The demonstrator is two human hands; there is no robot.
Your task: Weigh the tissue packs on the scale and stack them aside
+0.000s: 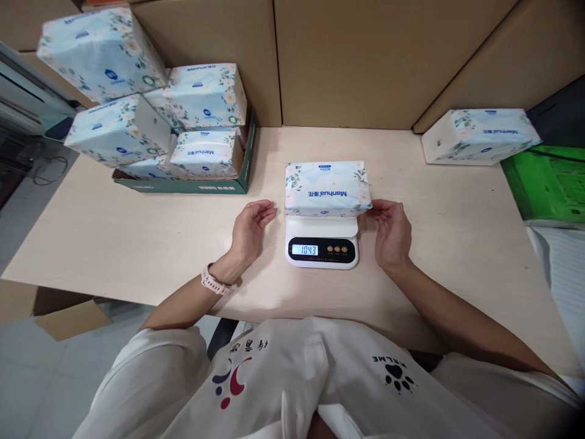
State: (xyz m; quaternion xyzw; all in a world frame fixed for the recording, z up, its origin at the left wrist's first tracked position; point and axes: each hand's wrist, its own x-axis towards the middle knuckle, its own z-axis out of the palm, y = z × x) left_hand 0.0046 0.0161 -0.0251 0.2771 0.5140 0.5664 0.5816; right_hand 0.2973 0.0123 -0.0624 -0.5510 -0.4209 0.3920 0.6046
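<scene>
A floral tissue pack (325, 188) lies flat on a small white kitchen scale (322, 247), whose display reads 1043. My left hand (250, 228) rests on the table just left of the scale, palm turned inward, fingers loosely curled and apart from the pack, holding nothing. My right hand (390, 231) is on the right side, its fingertips touching the pack's right near corner, fingers spread. A pink watch sits on my left wrist.
A green tray (192, 185) at the back left holds several stacked tissue packs (205, 97). One more tissue pack (478, 135) lies at the back right beside a green crate (548, 183). Cardboard walls (342, 61) close off the back of the light wooden table (137, 244).
</scene>
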